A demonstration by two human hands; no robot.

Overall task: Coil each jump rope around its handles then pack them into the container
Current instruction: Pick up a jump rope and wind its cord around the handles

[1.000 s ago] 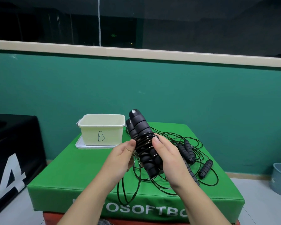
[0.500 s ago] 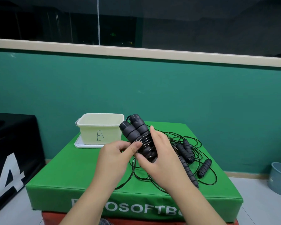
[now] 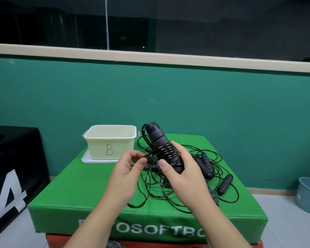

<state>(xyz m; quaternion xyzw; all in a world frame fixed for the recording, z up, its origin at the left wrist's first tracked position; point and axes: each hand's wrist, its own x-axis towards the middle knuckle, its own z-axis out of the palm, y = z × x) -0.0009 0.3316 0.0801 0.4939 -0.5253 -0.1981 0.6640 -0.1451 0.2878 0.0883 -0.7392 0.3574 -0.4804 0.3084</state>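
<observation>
Right hand (image 3: 182,169) grip on coiled handles (image 3: 159,142), left hand (image 3: 127,165) pinching cord (image 3: 148,154) — taut

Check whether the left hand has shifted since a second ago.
Yes. The left hand has risen and now pinches the rope nearer the container marked B.

Gym or sports hall: green foam plyo box (image 3: 100,197), numbered black box (image 3: 13,176).
</observation>
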